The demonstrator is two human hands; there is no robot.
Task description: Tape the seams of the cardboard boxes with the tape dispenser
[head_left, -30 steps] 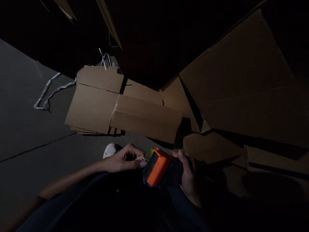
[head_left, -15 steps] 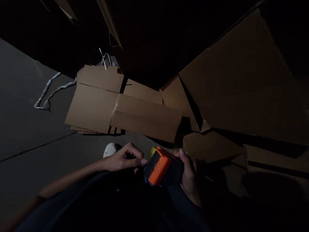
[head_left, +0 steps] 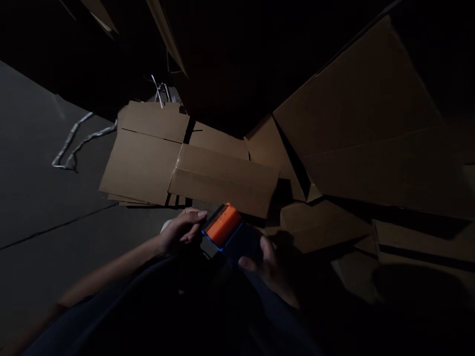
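An orange and blue tape dispenser [head_left: 223,226] is held low in the middle of the view. My right hand [head_left: 267,264] is closed round its dark handle end. My left hand [head_left: 182,229] sits at the dispenser's left side, fingers curled and pinched against its front edge; what they pinch is too small to make out. Just beyond the dispenser lies a folded cardboard box [head_left: 222,179] with a taped seam.
Flattened cardboard sheets [head_left: 143,163] lie on the grey floor [head_left: 33,198] to the left. Large cardboard boxes [head_left: 367,123] are piled at the right. White plastic strapping [head_left: 76,143] trails on the floor at far left. The background is dark.
Both hands have lifted the tape dispenser up and to the left, toward the folded box. The dispenser has turned so its orange face points upward, and the white shoe is now hidden.
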